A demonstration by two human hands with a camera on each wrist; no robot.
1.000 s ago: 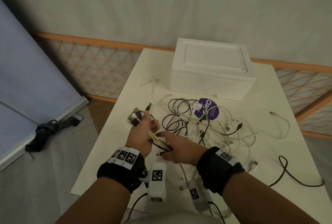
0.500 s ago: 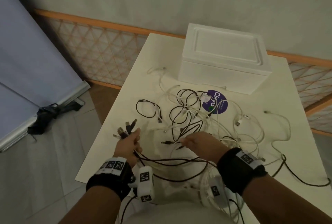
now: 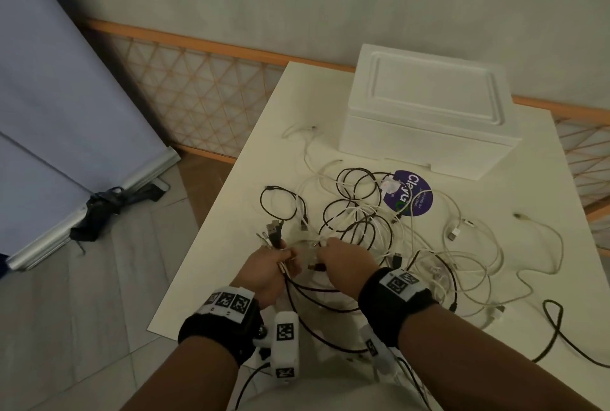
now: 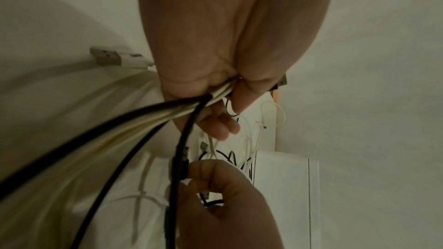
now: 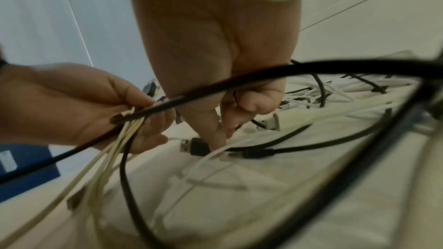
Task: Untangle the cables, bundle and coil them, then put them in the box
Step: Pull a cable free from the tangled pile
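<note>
While the left hand [image 3: 267,270] keeps its fist clamped round a bunch of gathered cable ends [image 3: 273,233], the right hand [image 3: 341,260] has come back in from the pile, pinching one more black plug [image 4: 178,160] to add to it (gathering, not coiling yet). Most cables [image 3: 369,222] lie tangled on the bench [image 3: 515,338], black and white loops interlaced before the closed white box [image 3: 425,113].
</note>
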